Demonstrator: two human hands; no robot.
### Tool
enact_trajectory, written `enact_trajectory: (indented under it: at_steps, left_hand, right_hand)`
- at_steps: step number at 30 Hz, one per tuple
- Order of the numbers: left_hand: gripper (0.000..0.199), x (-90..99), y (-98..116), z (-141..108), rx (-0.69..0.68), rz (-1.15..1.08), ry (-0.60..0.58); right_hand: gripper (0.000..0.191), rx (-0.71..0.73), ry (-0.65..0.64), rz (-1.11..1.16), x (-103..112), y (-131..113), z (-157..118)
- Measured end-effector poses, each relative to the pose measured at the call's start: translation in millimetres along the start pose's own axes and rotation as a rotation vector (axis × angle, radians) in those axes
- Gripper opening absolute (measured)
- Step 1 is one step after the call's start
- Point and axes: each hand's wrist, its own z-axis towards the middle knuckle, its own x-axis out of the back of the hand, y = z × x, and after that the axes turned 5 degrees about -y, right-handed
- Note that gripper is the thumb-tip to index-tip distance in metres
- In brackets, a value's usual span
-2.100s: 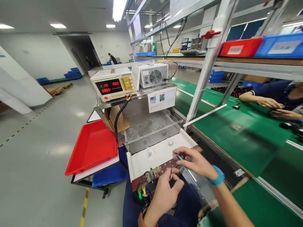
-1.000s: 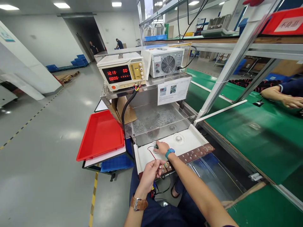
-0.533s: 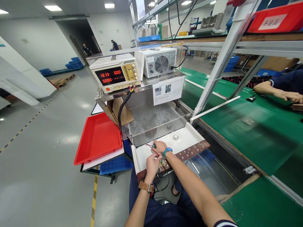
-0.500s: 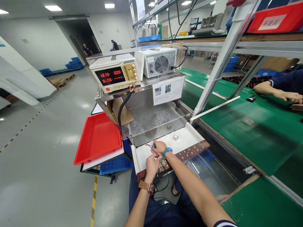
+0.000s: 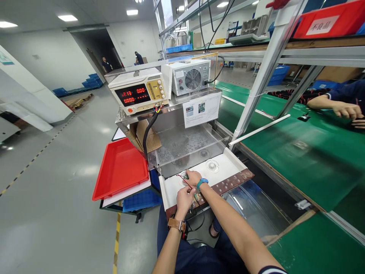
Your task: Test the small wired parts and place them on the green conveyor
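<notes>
My left hand [image 5: 184,199], with a brown watch strap at its wrist, pinches a thin red wire [image 5: 185,182] over the front of a white tray [image 5: 169,192]. Just beyond it, my right hand [image 5: 194,178], wearing a blue band, has its fingers closed on a small green part [image 5: 186,176], mostly hidden by the fingers, above a round fixture at the tray's left. A second round fixture [image 5: 212,166] shows to the right. Along the tray's front edge runs a brown strip [image 5: 232,182] with metal studs. A green clip [image 5: 195,196] on a black cable is beside my left hand.
A power supply [image 5: 138,93] with red digits stands on a metal shelf, beside a white fan unit [image 5: 191,77]. At left is a red tray [image 5: 122,171]. A white rod [image 5: 259,130] crosses the green bench [image 5: 308,152]; another person's hands [image 5: 349,112] are at far right.
The view has shifted slightly. My hands keep nearly the same pose at the white tray. The other person's hand at the far right has lifted a little.
</notes>
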Motion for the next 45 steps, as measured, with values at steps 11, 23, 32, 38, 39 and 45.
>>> enact_trajectory:
  at_steps: [11,23,32,38,39,45]
  left_hand:
    - [0.021,1.2,1,-1,0.002,-0.006,0.012]
    - [0.02,2.3,2,-2,-0.015,-0.022,0.007]
    - [0.019,2.4,2,-3,-0.024,-0.027,0.017]
    - [0.018,1.4,-1,-4,-0.03,-0.016,0.048]
    - [0.019,1.3,-2,-4,-0.032,-0.016,0.05]
    - [0.019,2.5,1,-5,-0.024,-0.028,0.036]
  right_hand:
    - [0.044,-0.006,0.001,0.023,0,1,0]
    - [0.045,-0.001,0.02,0.029,-6,3,3]
    - [0.041,0.002,0.045,0.038,-5,1,2]
    - [0.04,0.0,0.052,0.063,-10,0,4]
    - [0.039,0.002,0.058,0.064,-10,0,4]
    - [0.033,0.003,0.06,0.079,-4,-7,-1]
